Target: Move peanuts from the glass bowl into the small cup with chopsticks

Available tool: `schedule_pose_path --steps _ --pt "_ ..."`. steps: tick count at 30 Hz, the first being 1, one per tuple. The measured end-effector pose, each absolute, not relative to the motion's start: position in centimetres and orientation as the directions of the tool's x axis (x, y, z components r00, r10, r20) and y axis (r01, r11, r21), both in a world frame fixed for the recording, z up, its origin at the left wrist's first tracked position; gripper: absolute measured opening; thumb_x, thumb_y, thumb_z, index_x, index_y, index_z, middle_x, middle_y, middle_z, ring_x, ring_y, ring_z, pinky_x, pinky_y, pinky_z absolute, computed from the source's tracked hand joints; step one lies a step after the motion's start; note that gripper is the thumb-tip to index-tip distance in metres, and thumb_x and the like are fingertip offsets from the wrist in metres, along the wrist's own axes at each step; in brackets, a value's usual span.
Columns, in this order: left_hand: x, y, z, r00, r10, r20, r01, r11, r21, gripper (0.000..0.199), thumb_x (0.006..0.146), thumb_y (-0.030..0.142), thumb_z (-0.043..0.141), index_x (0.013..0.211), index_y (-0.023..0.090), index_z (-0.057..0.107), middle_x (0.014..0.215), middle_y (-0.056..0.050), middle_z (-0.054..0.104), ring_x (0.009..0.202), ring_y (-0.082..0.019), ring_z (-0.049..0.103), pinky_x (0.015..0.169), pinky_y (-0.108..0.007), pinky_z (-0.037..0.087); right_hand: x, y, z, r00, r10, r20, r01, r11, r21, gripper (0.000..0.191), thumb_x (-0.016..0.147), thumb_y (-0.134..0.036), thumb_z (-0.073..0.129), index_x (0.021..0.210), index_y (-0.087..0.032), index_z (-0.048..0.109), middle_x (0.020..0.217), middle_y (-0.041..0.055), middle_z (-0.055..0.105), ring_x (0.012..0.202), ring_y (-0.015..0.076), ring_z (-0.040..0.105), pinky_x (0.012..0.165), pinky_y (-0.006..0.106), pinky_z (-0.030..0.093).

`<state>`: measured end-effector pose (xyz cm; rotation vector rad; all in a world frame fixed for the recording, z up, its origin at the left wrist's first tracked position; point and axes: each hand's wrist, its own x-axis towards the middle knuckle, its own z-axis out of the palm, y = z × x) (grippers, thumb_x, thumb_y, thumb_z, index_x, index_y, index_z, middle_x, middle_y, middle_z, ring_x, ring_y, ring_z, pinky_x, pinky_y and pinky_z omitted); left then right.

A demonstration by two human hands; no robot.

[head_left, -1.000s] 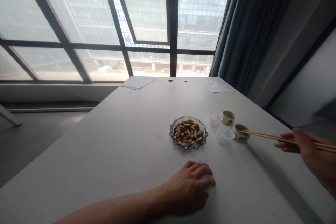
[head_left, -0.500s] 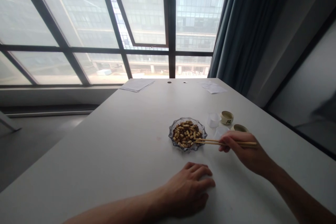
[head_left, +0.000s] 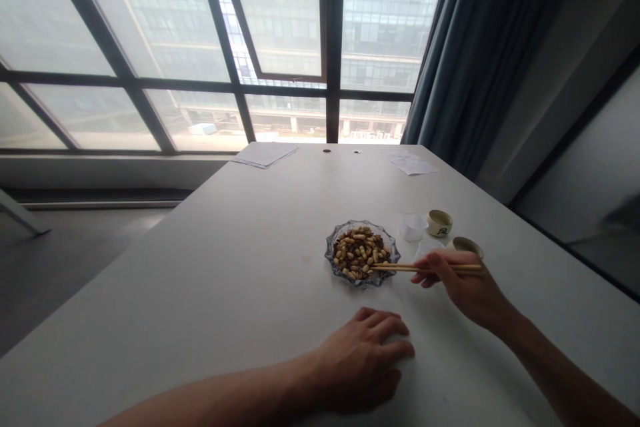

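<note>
Wooden chopsticks (head_left: 407,268) are held in my right hand (head_left: 455,277), which is closed around them near their back ends. Their tips reach into the right side of a scalloped glass bowl (head_left: 332,265). Peanuts in their shells (head_left: 357,250), mixed with small darker pieces, fill the bowl. Whether the tips grip a peanut I cannot tell. My left hand (head_left: 367,357) rests palm down on the table in front of the bowl, fingers loosely bent and a little apart, holding nothing.
Beyond my right hand stand two clear plastic cups (head_left: 413,227), one partly covered, and two small pale green cups (head_left: 439,223). Papers (head_left: 265,155) and another sheet (head_left: 411,163) lie at the far end of the white table (head_left: 240,247), by the windows.
The chopsticks have drawn closer together at the bowl, and my right hand has shifted slightly left relative to the cups. My left hand stays in place. The view has tilted a little.
</note>
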<state>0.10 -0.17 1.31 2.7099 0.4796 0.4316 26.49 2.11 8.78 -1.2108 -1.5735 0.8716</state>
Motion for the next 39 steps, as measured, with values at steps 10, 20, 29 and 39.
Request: schedule_pose_path --steps 10,20,29,39 --pt "0.1 -0.1 1.2 0.899 0.376 0.226 0.272 -0.882 0.384 0.034 0.108 0.029 0.07 0.142 0.025 0.065 0.152 -0.01 0.068 0.148 -0.032 0.062 0.129 -0.047 0.044 26.4 1.9 9.2 -0.083 0.956 0.281 0.42 0.29 -0.86 0.061 0.107 -0.071 0.066 0.083 -0.019 0.086 0.07 0.0085 0.082 0.059 0.0201 0.073 0.059 0.03 0.06" --pt "0.1 -0.1 1.2 0.894 0.38 0.236 0.268 -0.877 0.399 0.034 0.11 0.03 0.069 0.143 0.027 0.064 0.153 -0.01 0.068 0.149 -0.032 0.062 0.129 -0.047 0.043 25.8 1.2 9.5 0.076 0.915 0.397 0.385 0.341 -0.858 0.059 0.107 -0.071 0.066 0.079 -0.022 0.085 0.062 0.0062 0.075 0.052 0.0191 0.064 0.05 0.031 0.053" --pt "0.1 -0.2 0.9 0.89 0.385 0.245 0.274 -0.88 0.388 0.031 0.11 0.03 0.067 0.141 0.025 0.065 0.152 -0.01 0.068 0.148 -0.031 0.063 0.128 -0.045 0.043 32.5 -1.9 13.7 0.422 0.688 0.59 0.533 0.339 -0.776 0.037 0.104 -0.057 0.077 0.084 -0.026 0.085 0.067 0.006 0.077 0.055 0.0225 0.067 0.057 0.038 0.058" --pt "0.2 -0.1 1.0 0.892 0.389 0.23 0.284 -0.878 0.386 0.03 0.109 0.03 0.067 0.138 0.026 0.064 0.153 -0.009 0.068 0.148 -0.03 0.063 0.128 -0.045 0.043 39.2 -2.7 9.1 0.651 0.642 0.405 0.48 0.065 -0.875 0.047 0.101 -0.067 0.068 0.086 -0.023 0.079 0.068 0.0097 0.079 0.06 0.0331 0.078 0.067 0.05 0.065"
